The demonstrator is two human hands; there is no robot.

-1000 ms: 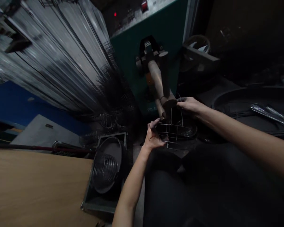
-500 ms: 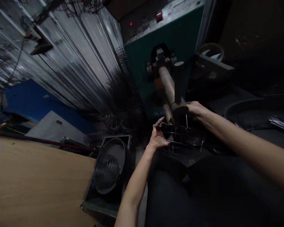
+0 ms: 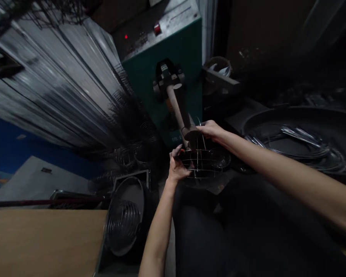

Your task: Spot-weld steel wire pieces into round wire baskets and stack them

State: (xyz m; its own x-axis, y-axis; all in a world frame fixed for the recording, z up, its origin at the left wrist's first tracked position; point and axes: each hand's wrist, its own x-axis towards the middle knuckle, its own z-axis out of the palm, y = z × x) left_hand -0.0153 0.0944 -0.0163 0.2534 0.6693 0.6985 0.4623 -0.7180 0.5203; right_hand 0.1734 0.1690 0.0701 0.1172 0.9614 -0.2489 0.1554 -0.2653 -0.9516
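My left hand (image 3: 179, 166) is closed around the left side of a round wire frame (image 3: 205, 169), which has thin curved rings and cross wires. The frame sits just under the end of a thick metal arm (image 3: 178, 107) on a green machine (image 3: 141, 77). My right hand (image 3: 210, 130) pinches a thin bent wire (image 3: 203, 142) beside the arm's tip. Part of this wire curves up above the fingers, and part runs down to the frame. Whether the wire touches the frame I cannot tell; the light is dim.
At right, a large dark round tray (image 3: 262, 115) holds bundled shiny wires (image 3: 302, 140). Lower left, a black basin (image 3: 115, 234) contains wire rings (image 3: 127, 217), near a wooden board (image 3: 46, 238). A bucket (image 3: 219, 63) stands behind the machine's right side. Wire pieces pile up left of the machine.
The view has swung right, so the machine appears farther left and more of the tray shows. Both hands keep their hold by the arm's tip; a wire curve now shows above my right hand.
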